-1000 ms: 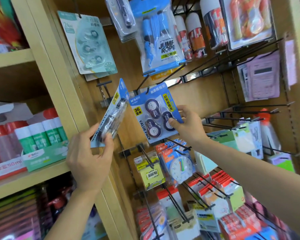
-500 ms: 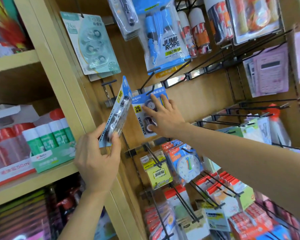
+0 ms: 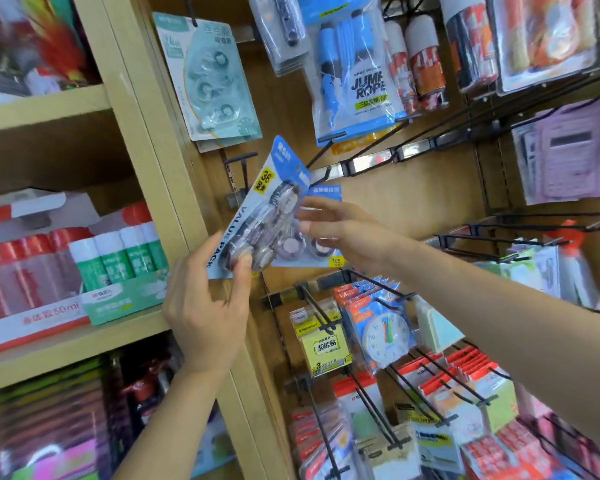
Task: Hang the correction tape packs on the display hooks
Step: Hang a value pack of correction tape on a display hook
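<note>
Wooden display panel (image 3: 413,202) with black hooks (image 3: 321,174): left hand (image 3: 205,306) pinches a tilted blue correction tape pack (image 3: 260,216) at its lower edge, while right hand (image 3: 343,230), fingers loosely spread, rests against a second pack (image 3: 323,195) hanging behind.

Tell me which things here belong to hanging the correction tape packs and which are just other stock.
Job:
blue correction tape pack held in left hand
second blue correction tape pack on the hook
left hand
right hand

Other stock:
blue jump rope bag
green-capped glue sticks
toy clock pack
yellow sticky notes
</note>
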